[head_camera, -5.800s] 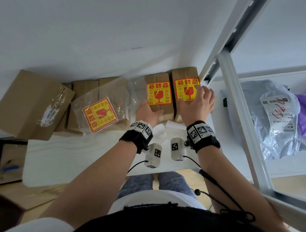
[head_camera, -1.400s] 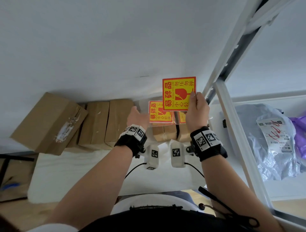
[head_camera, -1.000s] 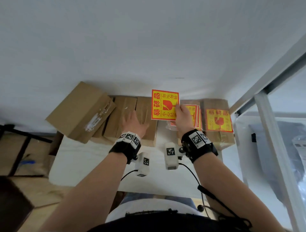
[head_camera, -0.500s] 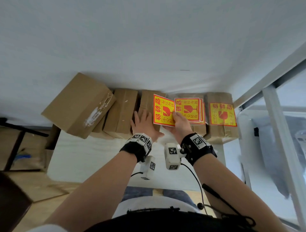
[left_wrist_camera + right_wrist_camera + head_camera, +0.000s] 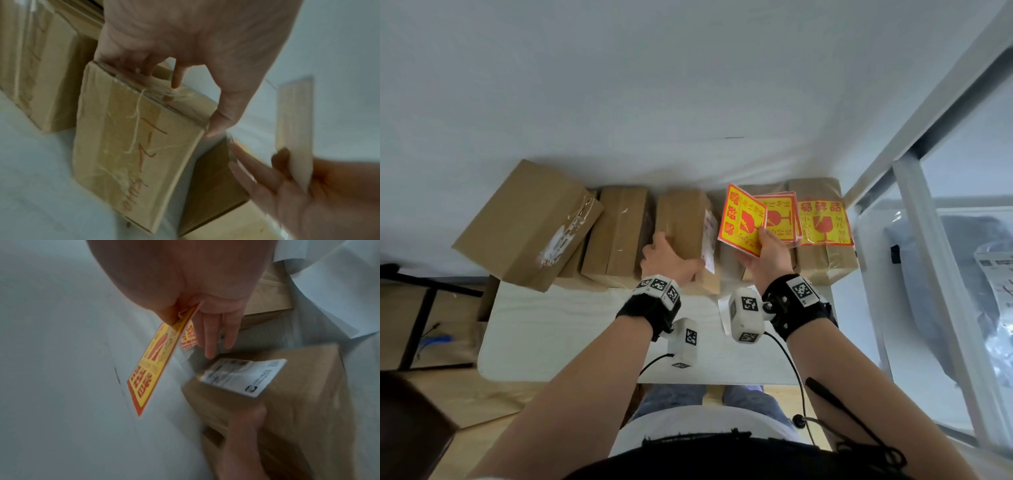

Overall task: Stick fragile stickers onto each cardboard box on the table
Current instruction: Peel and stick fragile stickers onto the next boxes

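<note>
A row of brown cardboard boxes stands along the back of the white table (image 5: 571,335). My left hand (image 5: 667,260) grips the near end of the middle box (image 5: 683,222), fingers on top and thumb at its side (image 5: 218,123); this box (image 5: 131,146) is tilted and shows a white shipping label (image 5: 244,376). My right hand (image 5: 763,246) pinches a yellow-and-red fragile sticker (image 5: 741,221) by its lower corner, held up just right of that box (image 5: 152,368). Behind it a stack of stickers (image 5: 780,219) lies on another box. The rightmost box (image 5: 825,260) carries a sticker (image 5: 823,222).
A larger box (image 5: 527,222) leans at the left end, with a narrow box (image 5: 616,236) beside it. White backing paper (image 5: 722,308) lies near my right wrist. A white metal frame (image 5: 914,240) and bagged parcels (image 5: 993,281) stand to the right. The wall is close behind.
My left hand went from lying flat on the middle box to gripping its near end, and the box has tipped up. My right hand still holds the sticker, now beside that box.
</note>
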Tool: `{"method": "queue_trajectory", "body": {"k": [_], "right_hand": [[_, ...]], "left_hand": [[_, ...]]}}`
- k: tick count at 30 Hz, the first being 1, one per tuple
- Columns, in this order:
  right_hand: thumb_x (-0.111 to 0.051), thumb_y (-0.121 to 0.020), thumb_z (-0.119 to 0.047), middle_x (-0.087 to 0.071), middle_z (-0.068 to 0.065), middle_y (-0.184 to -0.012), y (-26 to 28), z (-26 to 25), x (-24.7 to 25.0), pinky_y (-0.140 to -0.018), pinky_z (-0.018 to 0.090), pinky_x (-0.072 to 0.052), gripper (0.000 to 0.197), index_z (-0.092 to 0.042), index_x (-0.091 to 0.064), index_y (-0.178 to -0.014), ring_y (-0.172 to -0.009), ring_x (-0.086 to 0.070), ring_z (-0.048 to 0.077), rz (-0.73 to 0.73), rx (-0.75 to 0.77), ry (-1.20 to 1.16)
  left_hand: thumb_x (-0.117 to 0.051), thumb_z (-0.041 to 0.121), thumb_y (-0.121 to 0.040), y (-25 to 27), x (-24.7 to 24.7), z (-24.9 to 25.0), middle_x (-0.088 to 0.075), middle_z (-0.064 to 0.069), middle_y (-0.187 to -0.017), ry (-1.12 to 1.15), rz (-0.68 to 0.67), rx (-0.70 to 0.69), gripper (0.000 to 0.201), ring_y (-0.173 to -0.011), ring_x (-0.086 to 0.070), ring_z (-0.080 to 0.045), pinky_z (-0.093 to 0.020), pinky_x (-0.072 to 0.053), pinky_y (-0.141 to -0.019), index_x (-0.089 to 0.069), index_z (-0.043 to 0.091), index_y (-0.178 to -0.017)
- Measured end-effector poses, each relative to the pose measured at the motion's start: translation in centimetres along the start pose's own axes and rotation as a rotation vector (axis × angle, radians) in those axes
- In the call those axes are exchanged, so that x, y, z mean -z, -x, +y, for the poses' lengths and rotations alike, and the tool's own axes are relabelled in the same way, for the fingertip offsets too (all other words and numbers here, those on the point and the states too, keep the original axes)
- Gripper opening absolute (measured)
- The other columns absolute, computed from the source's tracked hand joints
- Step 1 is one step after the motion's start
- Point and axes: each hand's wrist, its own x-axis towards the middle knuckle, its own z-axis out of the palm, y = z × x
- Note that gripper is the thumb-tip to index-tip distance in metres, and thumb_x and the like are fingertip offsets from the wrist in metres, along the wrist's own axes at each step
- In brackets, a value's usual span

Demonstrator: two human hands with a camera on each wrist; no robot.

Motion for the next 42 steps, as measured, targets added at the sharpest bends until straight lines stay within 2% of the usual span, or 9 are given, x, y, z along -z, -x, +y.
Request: {"method": "queue_trajectory", "body": {"k": [5, 10, 14, 20, 25, 27, 30, 34, 42], "right_hand": [[-0.045, -0.104, -0.021, -0.063, 0.017, -0.112, -0.4, -1.1, 1.4, -0.094, 0.049, -0.054, 0.025, -0.005, -0.055, -0.121, -0.112, -0.064, 0.036, 0.085, -0.024, -0.21], [-0.046, -0.104, -0.024, -0.065, 0.01, -0.105, 0.3, -1.5, 1.7, -0.087, 0.046, -0.058, 0.025, -0.009, -0.055, -0.122, -0.099, -0.068, 0.027, 0.054, 0.015, -0.094], [-0.051, -0.102, -0.023, -0.07, 0.005, -0.102, 0.6, -1.1, 1.4, -0.092, 0.049, -0.056, 0.011, -0.018, -0.06, -0.097, -0.1, -0.069, 0.025, -0.007, 0.077, 0.033], [-0.064, -0.094, -0.023, -0.074, 0.003, -0.106, 0.8, -0.3, 1.1, -0.084, 0.033, -0.057, 0.021, -0.014, -0.069, -0.112, -0.099, -0.069, 0.02, -0.035, 0.148, 0.218], [-0.062, -0.095, -0.02, -0.074, 0.001, -0.096, 1.3, -0.5, 0.7, -0.082, 0.035, -0.056, 0.008, -0.021, -0.07, -0.091, -0.093, -0.07, 0.021, -0.046, 0.167, 0.269], [-0.062, -0.096, -0.02, -0.075, 0.001, -0.098, 1.2, -0.6, 0.6, -0.085, 0.038, -0.058, 0.009, -0.021, -0.069, -0.091, -0.097, -0.071, 0.023, -0.049, 0.171, 0.269], [-0.061, -0.096, -0.017, -0.075, 0.002, -0.097, 1.5, -0.8, 0.3, -0.085, 0.038, -0.058, 0.009, -0.019, -0.069, -0.092, -0.096, -0.072, 0.023, -0.073, 0.176, 0.22], [-0.062, -0.095, -0.015, -0.075, 0.009, -0.103, 1.9, -0.8, -0.2, -0.09, 0.043, -0.056, 0.009, -0.016, -0.069, -0.089, -0.1, -0.071, 0.029, -0.142, 0.162, 0.173], [-0.066, -0.091, -0.009, -0.075, 0.012, -0.106, 2.8, -0.7, -0.4, -0.086, 0.04, -0.058, 0.016, -0.007, -0.068, -0.107, -0.096, -0.072, 0.029, -0.239, 0.151, 0.25]], "left_hand": [[-0.08, 0.033, -0.065, 0.5, 0.7, -0.5, -0.042, -0.013, -0.14, 0.224, -0.064, 0.099, 0.098, -0.116, -0.052, -0.034, -0.043, -0.047, -0.093, -0.024, 0.021, -0.144], [-0.081, 0.035, -0.066, 1.3, 0.5, -0.2, -0.04, -0.014, -0.139, 0.201, -0.033, 0.123, 0.098, -0.117, -0.051, -0.035, -0.046, -0.048, -0.096, -0.024, 0.021, -0.145], [-0.085, 0.042, -0.062, 1.6, 0.1, -0.1, -0.036, -0.015, -0.139, 0.07, 0.014, 0.119, 0.102, -0.122, -0.048, -0.037, -0.049, -0.046, -0.1, -0.026, 0.024, -0.143], [-0.086, 0.048, -0.063, 2.4, -0.3, 0.2, -0.038, -0.013, -0.138, -0.083, 0.122, 0.051, 0.093, -0.126, -0.04, -0.034, -0.044, -0.039, -0.101, -0.033, 0.02, -0.135], [-0.08, 0.038, -0.072, 1.9, 0.6, -0.2, -0.032, -0.005, -0.152, -0.038, 0.079, -0.066, 0.071, -0.137, -0.03, -0.033, -0.045, -0.033, -0.11, -0.049, 0.025, -0.135], [-0.068, 0.022, -0.082, 1.7, 1.3, -0.4, -0.054, 0.003, -0.139, 0.122, 0.106, -0.214, 0.038, -0.124, -0.048, -0.024, -0.04, -0.04, -0.104, -0.064, 0.03, -0.119], [-0.048, 0.014, -0.091, 2.2, 2.1, 0.4, -0.071, 0.003, -0.114, 0.429, 0.068, -0.27, 0.029, -0.086, -0.062, -0.015, -0.038, -0.052, -0.088, -0.072, 0.026, -0.104], [-0.065, 0.037, -0.09, 2.5, 2.4, 1.2, -0.07, 0.004, -0.103, 0.633, 0.015, -0.201, 0.032, -0.091, -0.07, -0.016, -0.043, -0.056, -0.09, -0.061, 0.019, -0.115], [-0.059, 0.01, -0.096, 2.1, 3.1, 0.4, -0.071, -0.003, -0.09, 0.621, 0.047, -0.338, 0.021, -0.079, -0.071, -0.017, -0.031, -0.061, -0.07, -0.062, 0.017, -0.116]]}}
